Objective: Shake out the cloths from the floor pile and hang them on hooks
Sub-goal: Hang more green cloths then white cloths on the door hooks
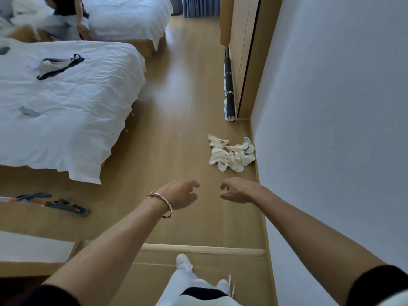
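A pile of small cream-white cloths (230, 153) lies crumpled on the wooden floor, against the white wall on the right. Both my arms reach forward toward it. My left hand (182, 193), with a bracelet on its wrist, hangs in the air short of the pile, fingers loosely curled and holding nothing. My right hand (237, 190) hovers beside it, also loosely curled and holding nothing. Both hands are well apart from the cloths. No hooks are in view.
A white bed (72, 111) fills the left side, with a second bed behind it where a person sits. A rolled dark mat (229, 85) lies along the wardrobe (242, 51). Blue-orange tools (66, 205) lie on the floor at left. The white wall (331, 107) bounds the right.
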Demonstrator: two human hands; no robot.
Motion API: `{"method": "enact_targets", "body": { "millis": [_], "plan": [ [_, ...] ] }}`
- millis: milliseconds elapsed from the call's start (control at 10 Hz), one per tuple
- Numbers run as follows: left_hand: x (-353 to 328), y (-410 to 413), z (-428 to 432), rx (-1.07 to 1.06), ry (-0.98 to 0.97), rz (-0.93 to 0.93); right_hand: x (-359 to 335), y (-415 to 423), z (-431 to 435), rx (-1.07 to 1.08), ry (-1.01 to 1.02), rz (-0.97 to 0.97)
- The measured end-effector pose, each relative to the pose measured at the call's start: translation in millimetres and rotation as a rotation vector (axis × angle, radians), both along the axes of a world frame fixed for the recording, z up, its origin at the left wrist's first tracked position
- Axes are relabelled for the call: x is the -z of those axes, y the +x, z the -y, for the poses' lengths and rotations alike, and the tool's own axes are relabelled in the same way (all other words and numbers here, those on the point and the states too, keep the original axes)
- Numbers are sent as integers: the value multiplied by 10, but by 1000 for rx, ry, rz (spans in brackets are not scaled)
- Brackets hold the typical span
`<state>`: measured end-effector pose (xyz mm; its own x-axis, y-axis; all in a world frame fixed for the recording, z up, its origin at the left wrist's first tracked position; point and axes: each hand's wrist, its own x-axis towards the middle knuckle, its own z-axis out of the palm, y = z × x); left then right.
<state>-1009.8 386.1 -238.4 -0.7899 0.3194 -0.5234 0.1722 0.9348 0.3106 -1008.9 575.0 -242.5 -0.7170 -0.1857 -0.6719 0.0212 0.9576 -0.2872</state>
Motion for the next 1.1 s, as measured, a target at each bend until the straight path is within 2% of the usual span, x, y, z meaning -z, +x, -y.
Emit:
{"method": "enact_targets", "body": {
  "millis": [200,400,600,900,1100],
  "plan": [
    [48,-964,9,11,9,-1,23,-830,54,-41,27,-12],
    [4,-2240,-113,105,41,-6,56,-1939,-79,136,30,29],
    [34,-3196,-302,171,42,-9,19,-2657,-181,217,50,-91],
    [258,-3928,-684,252,92,75,52,-3267,-584,402,7,-7],
    [425,-4501,-966,246,46,95,238,-3897,-906,288,53,23]
  ]
}}
